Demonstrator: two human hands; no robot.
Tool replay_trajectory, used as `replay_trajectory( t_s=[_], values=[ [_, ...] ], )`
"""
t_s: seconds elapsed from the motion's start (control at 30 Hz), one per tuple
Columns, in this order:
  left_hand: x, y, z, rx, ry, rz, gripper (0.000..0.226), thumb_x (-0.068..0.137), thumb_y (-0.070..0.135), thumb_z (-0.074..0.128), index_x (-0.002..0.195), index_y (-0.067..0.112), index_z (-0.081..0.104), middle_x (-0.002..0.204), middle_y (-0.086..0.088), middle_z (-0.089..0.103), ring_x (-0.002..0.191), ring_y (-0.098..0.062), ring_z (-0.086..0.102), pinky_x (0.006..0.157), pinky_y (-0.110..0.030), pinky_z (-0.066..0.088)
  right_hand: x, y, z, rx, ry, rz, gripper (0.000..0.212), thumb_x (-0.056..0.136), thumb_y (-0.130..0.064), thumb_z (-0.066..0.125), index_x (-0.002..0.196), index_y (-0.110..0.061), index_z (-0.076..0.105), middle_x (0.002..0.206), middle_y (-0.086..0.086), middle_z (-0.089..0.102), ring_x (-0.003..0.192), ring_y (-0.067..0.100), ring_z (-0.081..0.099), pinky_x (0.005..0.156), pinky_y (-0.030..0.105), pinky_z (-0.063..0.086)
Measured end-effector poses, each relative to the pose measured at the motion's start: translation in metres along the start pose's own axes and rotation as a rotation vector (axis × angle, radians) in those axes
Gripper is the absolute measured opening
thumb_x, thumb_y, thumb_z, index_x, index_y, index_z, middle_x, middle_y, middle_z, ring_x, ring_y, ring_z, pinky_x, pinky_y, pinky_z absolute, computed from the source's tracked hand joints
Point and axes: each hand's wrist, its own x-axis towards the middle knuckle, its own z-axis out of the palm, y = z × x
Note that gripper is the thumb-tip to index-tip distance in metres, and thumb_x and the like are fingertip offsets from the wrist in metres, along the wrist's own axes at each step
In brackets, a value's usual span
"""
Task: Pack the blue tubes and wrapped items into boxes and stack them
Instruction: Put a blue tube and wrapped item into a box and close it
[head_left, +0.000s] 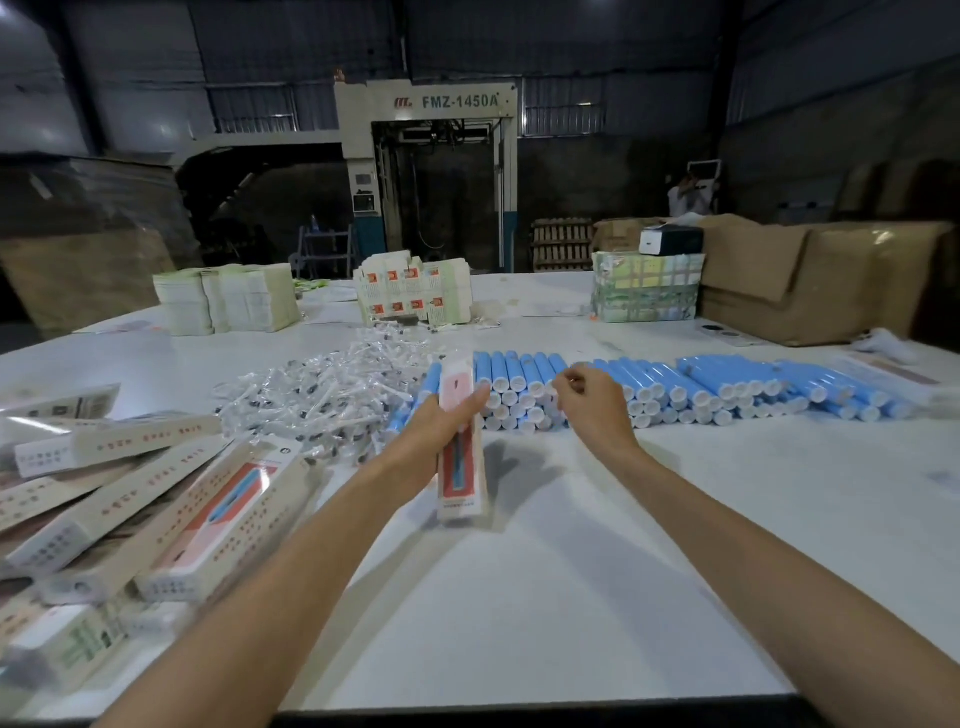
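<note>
Head view: the blue tubes (727, 384) lie stacked in rows across the far middle of the counter (571, 597), white caps facing the person, probably so each can be pulled out by its end. The clear wrapped items (322, 395) are heaped just to their left, within the same reach. The left hand (441, 421) grips a narrow box (461, 467) around its middle, held on end with its top towards the tubes, likely ready for loading. The right hand (592, 397) hovers at the tube caps, fingers curled; whether it pinches a tube I cannot tell. Filled boxes (156, 499) lie piled at the left.
</note>
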Motion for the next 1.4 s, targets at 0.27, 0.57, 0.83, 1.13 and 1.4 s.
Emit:
replay_trajectory(
  t_s=[0.27,0.57,0.83,1.13,1.4],
  values=[
    [0.013,-0.021,-0.02,-0.285,0.073,0.044,0.038,0.099,0.032,0.076,0.131,0.021,0.059,0.097,-0.009,0.079,0.085,-0.02,0.078,0.079,-0.035,0.058,0.092,0.008,-0.007,-0.461,-0.095,0.153,0.044,0.107,-0.028,0.053,0.068,-0.012,0.041,0.067,0.006,0.043,0.07,0.027,0.047,0.071,0.037,0.042],
    [0.004,-0.026,-0.017,-0.249,0.063,0.163,0.048,0.097,0.028,0.079,0.14,0.022,0.058,0.11,-0.008,0.083,0.096,-0.031,0.082,0.094,-0.049,0.063,0.106,0.008,0.016,-0.635,-0.236,0.186,0.034,0.107,-0.026,0.052,0.079,-0.011,0.042,0.097,0.013,0.053,0.089,0.032,0.052,0.072,0.037,0.038],
    [-0.004,-0.023,-0.011,-0.211,0.011,0.259,0.045,0.096,0.033,0.08,0.136,0.035,0.058,0.111,-0.002,0.083,0.098,-0.029,0.082,0.082,-0.04,0.066,0.099,-0.008,0.003,-0.406,-0.04,0.173,0.042,0.106,-0.015,0.05,0.068,-0.012,0.033,0.076,0.01,0.044,0.069,0.027,0.043,0.064,0.034,0.032],
    [-0.01,-0.02,0.003,-0.207,-0.02,0.3,0.055,0.088,0.041,0.087,0.134,0.04,0.057,0.107,-0.003,0.084,0.094,-0.03,0.082,0.075,-0.029,0.066,0.042,-0.102,-0.015,0.836,-0.26,0.018,0.025,0.101,-0.014,0.068,0.117,0.005,0.066,0.11,0.02,0.075,0.101,0.03,0.077,0.08,0.037,0.064],
    [-0.016,-0.023,0.009,-0.213,-0.052,0.323,0.055,0.092,0.034,0.087,0.138,0.034,0.057,0.111,-0.007,0.083,0.097,-0.034,0.082,0.086,-0.037,0.066,0.032,-0.09,0.002,0.648,-0.154,0.064,0.033,0.094,-0.012,0.074,0.119,-0.009,0.052,0.106,0.014,0.076,0.09,0.023,0.079,0.073,0.032,0.064]
  ],
)
